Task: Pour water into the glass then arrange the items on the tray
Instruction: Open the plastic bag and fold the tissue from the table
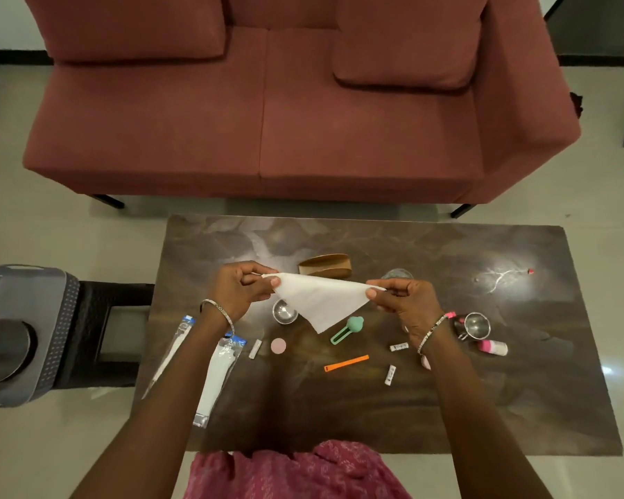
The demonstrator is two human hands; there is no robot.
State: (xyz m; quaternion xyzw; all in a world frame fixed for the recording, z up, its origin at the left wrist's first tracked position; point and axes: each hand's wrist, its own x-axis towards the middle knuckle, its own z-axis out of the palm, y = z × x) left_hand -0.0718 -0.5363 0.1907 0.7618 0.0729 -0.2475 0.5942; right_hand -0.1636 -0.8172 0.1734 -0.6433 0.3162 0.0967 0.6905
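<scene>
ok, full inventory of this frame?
sofa: 1, maroon, beyond table
table: 1, dark, centre
napkin: 1, white, held over table
tray: 1, brown, behind napkin
glass: 1, clear, behind right hand
bowl: 1, steel, beside left hand
cup: 1, steel, by right wrist
green tool: 1, below napkin
orange strip: 1, table centre
sachets: 3, white, table front
packets: 2, clear-white, table's left
left hand: pinches napkin corner
right hand: pinches opposite corner

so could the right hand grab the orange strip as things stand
Likely yes, once it lets go: the right hand pinches a corner of the white napkin, while the orange strip lies uncovered on the table nearby.
</scene>
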